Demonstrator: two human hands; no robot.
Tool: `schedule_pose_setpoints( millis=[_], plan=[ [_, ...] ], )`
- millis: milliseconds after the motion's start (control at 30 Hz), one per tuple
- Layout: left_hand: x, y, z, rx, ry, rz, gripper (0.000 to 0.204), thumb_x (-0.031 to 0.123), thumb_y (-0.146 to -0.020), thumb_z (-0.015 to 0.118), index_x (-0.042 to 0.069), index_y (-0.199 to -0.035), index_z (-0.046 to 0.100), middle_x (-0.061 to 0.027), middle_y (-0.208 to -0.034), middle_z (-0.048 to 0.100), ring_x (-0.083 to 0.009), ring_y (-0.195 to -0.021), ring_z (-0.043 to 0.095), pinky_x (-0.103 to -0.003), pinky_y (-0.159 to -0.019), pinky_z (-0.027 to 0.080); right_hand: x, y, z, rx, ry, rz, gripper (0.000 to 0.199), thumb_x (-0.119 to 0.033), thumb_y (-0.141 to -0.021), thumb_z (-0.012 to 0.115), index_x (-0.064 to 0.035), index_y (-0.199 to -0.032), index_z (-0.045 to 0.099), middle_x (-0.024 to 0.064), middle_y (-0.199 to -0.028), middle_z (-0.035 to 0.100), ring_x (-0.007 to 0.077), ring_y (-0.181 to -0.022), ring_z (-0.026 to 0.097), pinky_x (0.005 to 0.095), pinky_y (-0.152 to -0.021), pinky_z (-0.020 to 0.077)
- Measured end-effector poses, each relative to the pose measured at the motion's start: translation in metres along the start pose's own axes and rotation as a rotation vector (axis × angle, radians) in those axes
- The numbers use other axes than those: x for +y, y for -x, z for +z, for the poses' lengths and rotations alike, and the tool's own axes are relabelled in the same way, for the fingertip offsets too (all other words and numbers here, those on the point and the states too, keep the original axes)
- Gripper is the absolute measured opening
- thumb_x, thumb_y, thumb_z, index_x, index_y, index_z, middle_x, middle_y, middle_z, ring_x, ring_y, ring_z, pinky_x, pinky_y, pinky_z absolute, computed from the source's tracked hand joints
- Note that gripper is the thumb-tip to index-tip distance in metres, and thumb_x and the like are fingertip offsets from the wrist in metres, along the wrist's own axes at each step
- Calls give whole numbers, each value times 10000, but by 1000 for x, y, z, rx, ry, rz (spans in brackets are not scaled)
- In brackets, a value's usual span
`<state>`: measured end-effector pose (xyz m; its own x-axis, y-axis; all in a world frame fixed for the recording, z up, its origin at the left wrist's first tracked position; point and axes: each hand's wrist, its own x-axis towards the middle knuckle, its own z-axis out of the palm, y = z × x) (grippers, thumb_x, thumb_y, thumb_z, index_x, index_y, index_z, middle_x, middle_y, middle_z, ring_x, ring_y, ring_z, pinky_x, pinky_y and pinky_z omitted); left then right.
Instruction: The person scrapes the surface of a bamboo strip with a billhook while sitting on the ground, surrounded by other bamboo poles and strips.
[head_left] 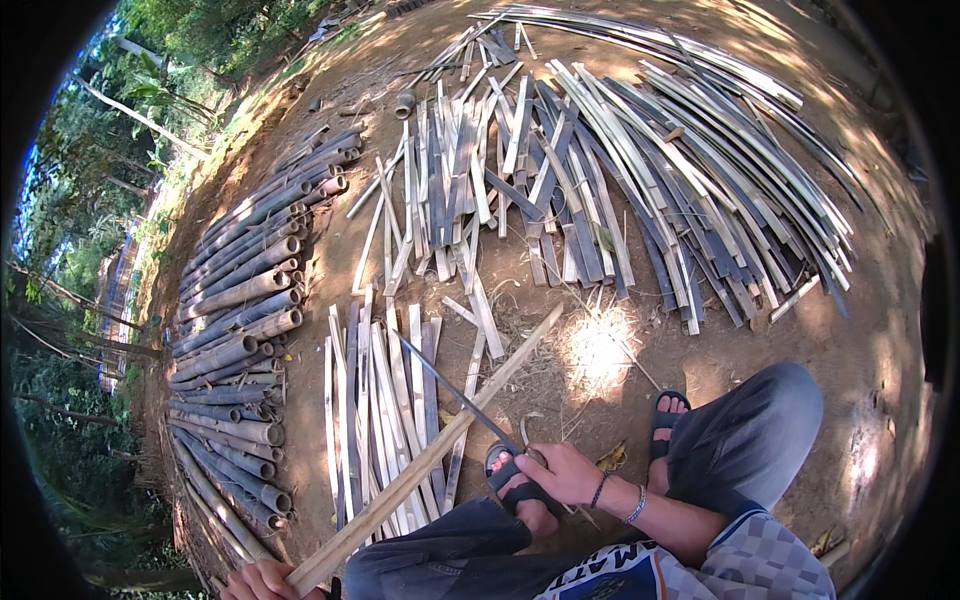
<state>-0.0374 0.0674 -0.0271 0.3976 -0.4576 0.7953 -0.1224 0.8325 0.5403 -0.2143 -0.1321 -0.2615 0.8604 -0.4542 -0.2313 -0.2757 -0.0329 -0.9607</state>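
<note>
The fingers of the right hand, right of centre in the lower half of the frame, are curled closed around the handle of a long knife. Those of the left hand, partly cut off at the lower left edge, appear bent around the near end of a bamboo strip. That strip slants up to the centre of the frame, and the blade crosses it in its upper half; whether the edge bites cannot be told. The step in hand looks like trimming or shaving the strip; the next move would call for a firm left grip and a controlled blade angle, clear of the sandalled foot close by. Beyond lie loose strips at lower centre-left, bamboo poles at left, and a broad spread of split lengths at upper right.
</note>
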Motion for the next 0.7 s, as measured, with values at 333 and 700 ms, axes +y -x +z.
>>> schedule_pose_setpoints(
  millis=[333,700],
  plan=[
    [-8,-8,3,-36,116,-1,454,440,-830,529,175,-527,317,60,-364,282,-46,-292,257,-195,-366,219,36,-15,-4,89,-18,93,507,-442,-917,460,32,-809,604,276,-713,585,441,-747,595,471,-648,461],
    [-10,-12,1,126,84,56,464,432,-821,534,164,-511,315,58,-363,275,-50,-286,239,-208,-371,205,69,-31,1,189,30,21,532,-451,-911,473,55,-790,583,262,-657,558,423,-642,569,459,-604,435]
  ],
)
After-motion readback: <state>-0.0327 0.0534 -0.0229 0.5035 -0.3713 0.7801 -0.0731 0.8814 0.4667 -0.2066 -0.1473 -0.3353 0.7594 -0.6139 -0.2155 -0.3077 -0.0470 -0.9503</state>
